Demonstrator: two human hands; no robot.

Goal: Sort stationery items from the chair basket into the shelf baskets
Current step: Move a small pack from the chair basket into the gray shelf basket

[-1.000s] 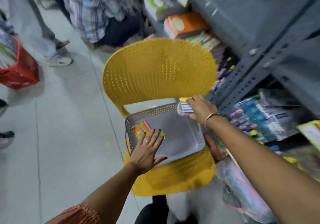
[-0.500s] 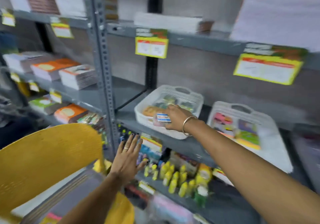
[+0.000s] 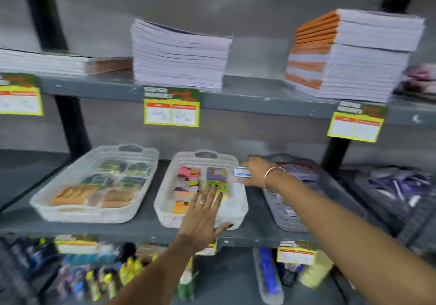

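My right hand (image 3: 256,171) grips a small white box with a blue label (image 3: 241,172), held above the gap between the middle white basket (image 3: 232,210) and the grey basket (image 3: 283,212) on the shelf. My left hand (image 3: 203,217) is spread flat and empty in front of the middle basket, its fingers over the colourful packets inside. A left white basket (image 3: 94,212) holds green and brown packets. The grey basket lies partly hidden under my right forearm. The chair basket is out of view.
Stacks of notebooks (image 3: 179,57) and orange-spined ones (image 3: 349,54) sit on the upper shelf, with yellow price tags (image 3: 171,107) hanging from its edge. Dark packets (image 3: 398,191) lie at the right. A lower shelf holds glue bottles and pens (image 3: 118,274).
The view swung from the yellow chair up to the shelf. My right hand carried the small box rightward past the first basket to the edge of the grey one; my left hand rose to the middle basket.
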